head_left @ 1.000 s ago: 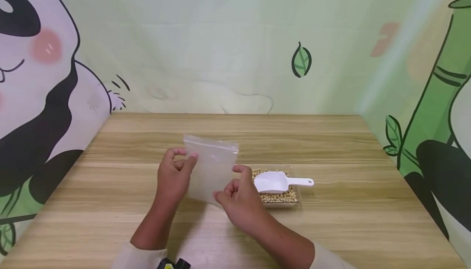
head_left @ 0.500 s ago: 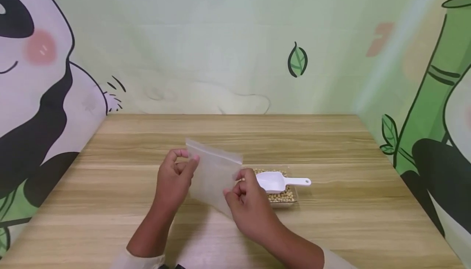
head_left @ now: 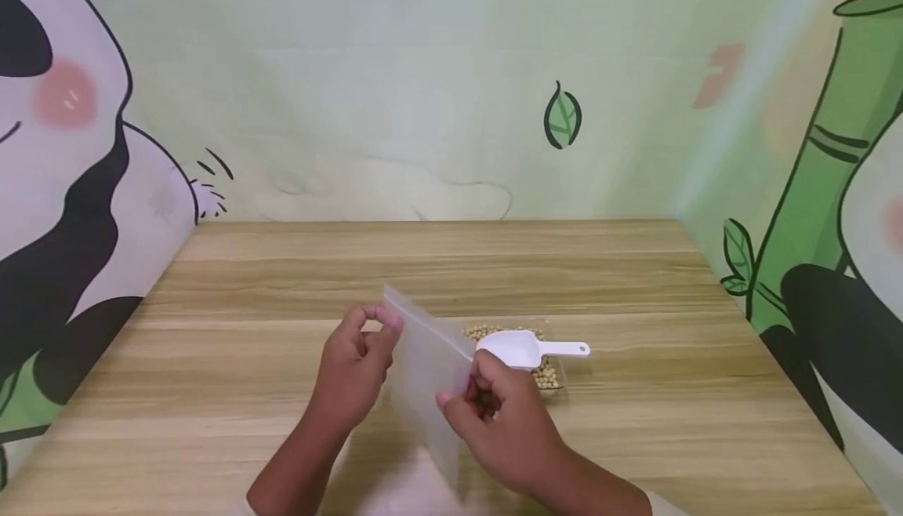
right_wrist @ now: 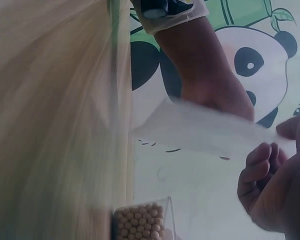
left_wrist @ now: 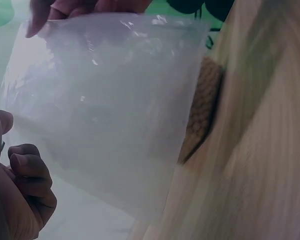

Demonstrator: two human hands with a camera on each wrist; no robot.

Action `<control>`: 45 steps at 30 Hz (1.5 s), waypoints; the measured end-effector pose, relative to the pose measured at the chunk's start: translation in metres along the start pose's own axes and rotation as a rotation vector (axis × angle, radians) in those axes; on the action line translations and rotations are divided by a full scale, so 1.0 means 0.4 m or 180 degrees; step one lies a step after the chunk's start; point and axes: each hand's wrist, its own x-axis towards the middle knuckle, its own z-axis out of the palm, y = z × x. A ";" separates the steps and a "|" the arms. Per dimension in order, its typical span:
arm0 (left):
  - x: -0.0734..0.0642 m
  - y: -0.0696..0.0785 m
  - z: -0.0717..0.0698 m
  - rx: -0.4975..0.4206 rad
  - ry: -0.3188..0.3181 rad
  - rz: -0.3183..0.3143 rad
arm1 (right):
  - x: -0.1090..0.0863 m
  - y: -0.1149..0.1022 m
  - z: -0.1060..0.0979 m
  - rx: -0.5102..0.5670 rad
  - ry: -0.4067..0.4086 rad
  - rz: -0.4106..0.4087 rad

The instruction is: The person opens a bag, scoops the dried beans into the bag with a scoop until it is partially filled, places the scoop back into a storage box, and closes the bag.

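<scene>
Your left hand (head_left: 356,375) and right hand (head_left: 513,426) pinch opposite edges of the translucent plastic zip bag (head_left: 422,367) between them. Just beyond your right hand, a white plastic scoop (head_left: 513,349) rests over pale round beans (head_left: 547,377); a careless knuckle could knock it, scattering them.

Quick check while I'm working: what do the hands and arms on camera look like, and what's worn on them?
The left hand and right hand are ungloved. Pale sleeves leave the wrists uncovered; a dark device, partly cut off, sits at the left cuff.
</scene>
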 end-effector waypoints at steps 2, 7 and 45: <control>-0.010 -0.001 0.015 -0.0015 -0.0114 0.0040 | -0.010 0.006 -0.010 -0.0032 -0.0090 -0.0347; -0.033 -0.004 0.055 -0.0158 -0.0466 0.0106 | -0.019 0.027 -0.028 -0.0116 -0.0351 -0.1261; -0.050 0.086 0.116 -0.0883 -0.0994 0.0735 | 0.016 0.060 -0.026 -0.0768 -0.0104 -0.3425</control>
